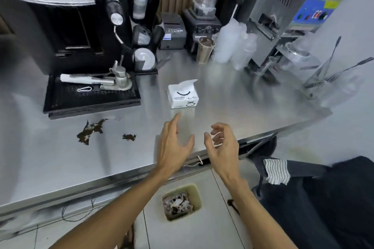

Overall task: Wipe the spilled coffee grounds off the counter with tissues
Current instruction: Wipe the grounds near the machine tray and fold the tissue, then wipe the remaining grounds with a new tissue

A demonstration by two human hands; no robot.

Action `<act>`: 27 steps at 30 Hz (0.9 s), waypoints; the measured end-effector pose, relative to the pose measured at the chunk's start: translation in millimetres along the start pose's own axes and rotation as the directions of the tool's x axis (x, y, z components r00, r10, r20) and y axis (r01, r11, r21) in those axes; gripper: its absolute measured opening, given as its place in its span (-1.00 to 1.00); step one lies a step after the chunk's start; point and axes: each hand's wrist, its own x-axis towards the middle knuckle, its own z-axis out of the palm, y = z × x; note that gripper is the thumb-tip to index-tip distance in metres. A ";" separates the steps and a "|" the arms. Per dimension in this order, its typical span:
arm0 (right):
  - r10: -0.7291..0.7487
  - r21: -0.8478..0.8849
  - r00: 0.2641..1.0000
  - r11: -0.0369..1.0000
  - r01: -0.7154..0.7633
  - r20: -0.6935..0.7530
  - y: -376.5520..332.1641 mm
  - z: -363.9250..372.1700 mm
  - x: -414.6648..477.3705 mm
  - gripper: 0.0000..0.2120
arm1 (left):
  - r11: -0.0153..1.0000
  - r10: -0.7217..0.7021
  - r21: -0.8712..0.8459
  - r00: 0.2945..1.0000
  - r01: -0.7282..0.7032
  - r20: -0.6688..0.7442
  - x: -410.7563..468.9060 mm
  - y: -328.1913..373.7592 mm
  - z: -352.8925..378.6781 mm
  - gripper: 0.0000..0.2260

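Note:
A white tissue pack (182, 96) stands on the steel counter (242, 111) with one tissue sticking out of its top. Two dark patches of coffee grounds lie to the left: a large one (90, 131) and a small one (129, 137). My left hand (176, 143) hovers just in front of the pack, fingers spread and holding nothing. My right hand (220, 141) is beside it over the counter's front edge, fingers loosely curled and empty.
A black coffee machine (68, 26) with its drip tray (91, 95) stands at the back left. A blender (204, 16), a metal cup (204, 50), plastic bottles (232, 44) and a glass of utensils (323, 79) line the back. A bin with used tissues (181, 202) sits on the floor below.

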 end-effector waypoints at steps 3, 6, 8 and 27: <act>-0.056 -0.059 0.998 0.997 0.056 0.008 -6.6 22.1 42.5 -0.73 | 0.993 -0.115 -0.041 0.992 0.113 -0.051 46.7 -11.1 -20.6 -0.20; -0.083 -0.163 0.995 0.982 0.091 0.056 -8.9 46.8 84.2 -0.68 | 0.983 -0.183 -0.027 0.982 0.182 -0.038 92.7 -30.6 -31.9 -0.09; -0.094 -0.249 0.989 0.961 0.120 0.113 -6.8 62.9 111.2 -0.64 | 0.976 -0.216 0.028 0.976 0.216 0.015 122.4 -45.2 -35.1 0.00; -0.172 -0.389 0.967 0.891 0.233 0.186 -16.9 100.6 213.3 -0.88 | 0.943 -0.257 0.296 0.894 0.150 0.366 215.4 -71.3 -1.3 -0.20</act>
